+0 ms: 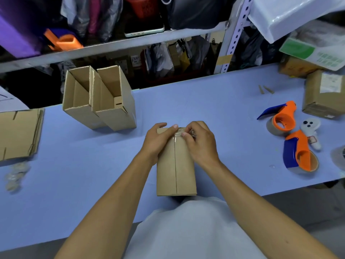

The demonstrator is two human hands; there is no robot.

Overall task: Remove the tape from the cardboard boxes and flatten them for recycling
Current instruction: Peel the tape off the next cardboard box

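A closed, narrow cardboard box lies on the blue table right in front of me, its centre seam pointing away. Clear tape covers the far end of that seam. My left hand grips the box's far left corner, thumb on top. My right hand pinches the crumpled tape at the far end, fingers curled round it. Two open, empty boxes stand side by side at the back left. A stack of flattened cardboard lies at the left edge.
Two orange-and-blue tape dispensers and a white controller lie at the right. A sealed box sits at the far right. Balls of removed tape lie at the near left. A metal shelf runs behind the table.
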